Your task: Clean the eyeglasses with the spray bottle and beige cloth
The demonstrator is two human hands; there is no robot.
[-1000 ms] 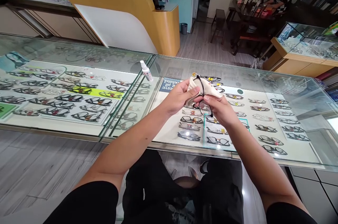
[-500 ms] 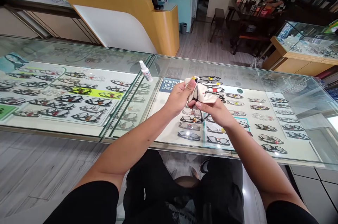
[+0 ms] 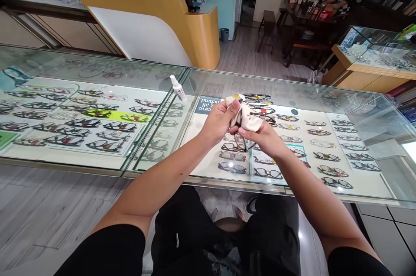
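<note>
Above the glass counter, my left hand [image 3: 218, 119] pinches a pale cloth [image 3: 251, 122] with its thumb on top. A dark-rimmed pair of eyeglasses [image 3: 245, 144] is partly wrapped in that cloth, and one lens side hangs below the fingers. My right hand [image 3: 265, 140] is closed on the eyeglasses and the cloth's other end, thumb and fingers close to the left hand's. The cloth hides much of the frame. To the left, a small white spray bottle [image 3: 178, 89] stands on the counter glass.
The glass display counter [image 3: 208, 183] stretches across, with rows of eyeglasses [image 3: 326, 156] inside. Behind it are a yellow cashier desk [image 3: 204, 40], a waste bin [image 3: 224, 34] and a wooden stool [image 3: 268, 24]. Two people sit at a dark table [image 3: 299, 15] at back right.
The cloth has shifted slightly between my fingers, and the hanging part of the eyeglasses has tilted a little. Both hands keep their hold. The view has moved slightly.
</note>
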